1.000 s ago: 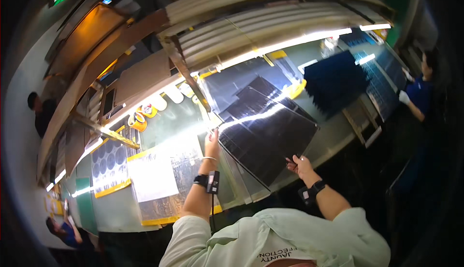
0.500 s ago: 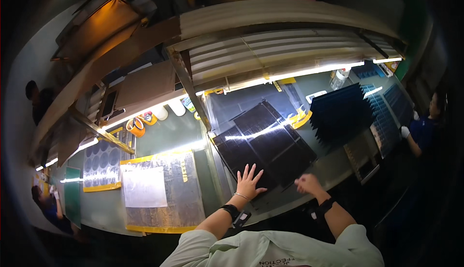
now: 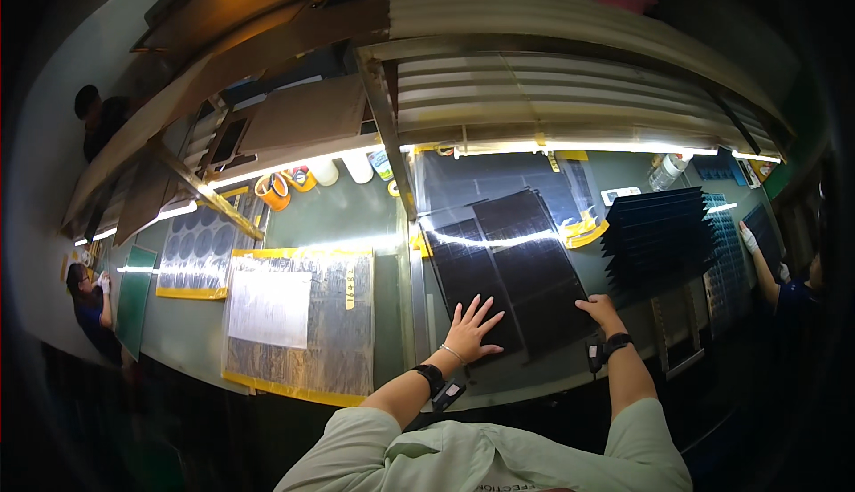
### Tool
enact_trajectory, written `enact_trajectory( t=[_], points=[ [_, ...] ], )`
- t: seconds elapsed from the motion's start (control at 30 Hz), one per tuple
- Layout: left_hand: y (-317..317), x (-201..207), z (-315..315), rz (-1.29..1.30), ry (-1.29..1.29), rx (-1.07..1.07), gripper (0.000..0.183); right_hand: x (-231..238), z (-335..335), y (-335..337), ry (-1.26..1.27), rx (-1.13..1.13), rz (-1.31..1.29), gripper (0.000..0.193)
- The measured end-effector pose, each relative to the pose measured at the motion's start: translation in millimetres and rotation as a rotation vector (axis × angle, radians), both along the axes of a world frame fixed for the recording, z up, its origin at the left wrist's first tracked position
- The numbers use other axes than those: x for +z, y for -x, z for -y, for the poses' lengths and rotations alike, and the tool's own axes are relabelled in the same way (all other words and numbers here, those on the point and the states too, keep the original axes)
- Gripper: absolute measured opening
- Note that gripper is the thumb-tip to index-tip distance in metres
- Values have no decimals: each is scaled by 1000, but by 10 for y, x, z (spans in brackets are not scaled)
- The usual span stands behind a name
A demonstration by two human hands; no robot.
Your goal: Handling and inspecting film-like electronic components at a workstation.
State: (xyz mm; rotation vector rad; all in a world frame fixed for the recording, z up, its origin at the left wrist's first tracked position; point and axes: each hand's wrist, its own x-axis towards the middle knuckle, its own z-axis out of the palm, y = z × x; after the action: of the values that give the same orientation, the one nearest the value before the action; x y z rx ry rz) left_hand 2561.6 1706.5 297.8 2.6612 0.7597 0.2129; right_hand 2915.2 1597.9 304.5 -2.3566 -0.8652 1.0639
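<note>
A dark, glossy rectangular sheet [image 3: 525, 283] with faint dividing lines lies slightly turned on the bench in front of me. My left hand [image 3: 470, 330] rests flat on its near left part, fingers spread. At the sheet's right edge, toward the near corner, my right hand [image 3: 604, 312] is closed, thumb and forefinger pinching the edge. Beneath and behind it shows a clear film [image 3: 485, 176] with yellow tape along its borders. A stack of dark, jagged-edged sheets [image 3: 659, 238] stands to the right of my right hand.
On the left lies a yellow-taped panel [image 3: 334, 367] with a white paper [image 3: 272, 309] on it. Tape rolls [image 3: 272, 191] and a clear bottle [image 3: 670, 171] stand at the back. A shelf post [image 3: 389, 127] rises mid-bench. Co-workers' hands are at both ends, one gloved [image 3: 750, 237].
My right hand has moved outward to the right and now pinches the sheet's right edge. My left hand stays spread on the sheet. The whole view has shifted.
</note>
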Motion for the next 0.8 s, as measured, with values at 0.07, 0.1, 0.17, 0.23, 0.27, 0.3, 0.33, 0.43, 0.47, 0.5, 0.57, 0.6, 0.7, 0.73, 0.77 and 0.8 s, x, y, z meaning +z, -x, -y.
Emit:
enact_trajectory(
  t=[0.07, 0.1, 0.17, 0.23, 0.27, 0.3, 0.33, 0.43, 0.47, 0.5, 0.57, 0.6, 0.7, 0.73, 0.77, 0.8],
  points=[
    [50, -7, -4, 19, -5, 18, 81, 160, 68, 103, -190, -146, -524, 32],
    [55, 5, -1, 31, 0, 5, 81, 165, 196, 94, -212, -178, -596, 35],
    [103, 12, 11, 41, 10, 10, 81, 254, 543, 250, -514, -265, -1187, 45],
    [103, 12, 7, 46, 20, -9, 81, 234, 790, 564, -690, -282, -1370, 56],
    [110, 6, 3, 45, 24, 7, 81, 318, 779, 806, -685, -178, -1339, 61],
    [88, 13, 10, 62, 21, -10, 81, 128, 861, 952, -682, -302, -1377, 58],
    [75, 16, 27, 77, 19, -26, 82, -78, 854, 1096, -632, -418, -1258, 52],
    [3, 45, 23, 53, 50, -71, 82, -424, 549, 1605, -661, -702, -825, 31],
    [4, 55, 4, 24, 71, -68, 83, -388, 450, 1731, -647, -740, -616, 29],
    [8, 59, -28, 104, 123, -36, 83, -371, 396, 1761, -634, -729, -627, 29],
    [150, 124, -72, 325, 133, 155, 75, -323, 353, 1757, -700, -852, -485, 26],
    [326, 182, -139, 477, 2, 273, 65, -209, 390, 1713, -641, -857, -549, 27],
    [1048, 382, -214, 268, -174, 733, 44, 74, 712, 1516, -597, -884, -555, 26],
    [1326, 348, -192, 151, -218, 815, 47, 140, 905, 1417, -612, -752, -578, 29],
    [1556, 308, -125, 148, -212, 815, 47, 39, 1173, 1218, -646, -645, -740, 30],
    [1807, 246, -24, 32, -208, 865, 46, 112, 1314, 1243, -636, -549, -513, 30]
  ],
)
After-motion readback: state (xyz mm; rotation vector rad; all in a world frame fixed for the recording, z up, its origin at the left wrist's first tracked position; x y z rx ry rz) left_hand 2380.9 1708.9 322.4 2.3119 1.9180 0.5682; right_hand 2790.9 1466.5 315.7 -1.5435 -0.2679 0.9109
